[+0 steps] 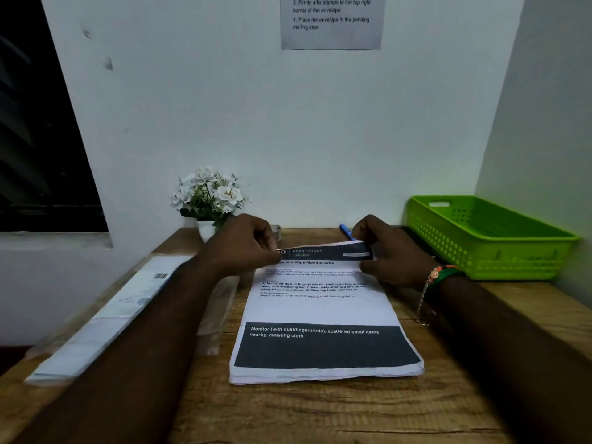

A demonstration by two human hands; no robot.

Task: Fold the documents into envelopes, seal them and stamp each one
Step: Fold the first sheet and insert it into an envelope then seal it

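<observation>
A stack of printed documents lies on the wooden desk in front of me, with black bands at its top and bottom. My left hand pinches the far left corner of the top sheet. My right hand pinches the far right corner. The sheet's far edge is lifted a little off the stack. A long pack of white envelopes in clear wrap lies along the desk's left edge, beside my left forearm.
A green plastic basket stands at the back right against the wall. A white pot of white flowers sits at the back left. A blue pen lies behind my hands. An instruction sheet hangs on the wall.
</observation>
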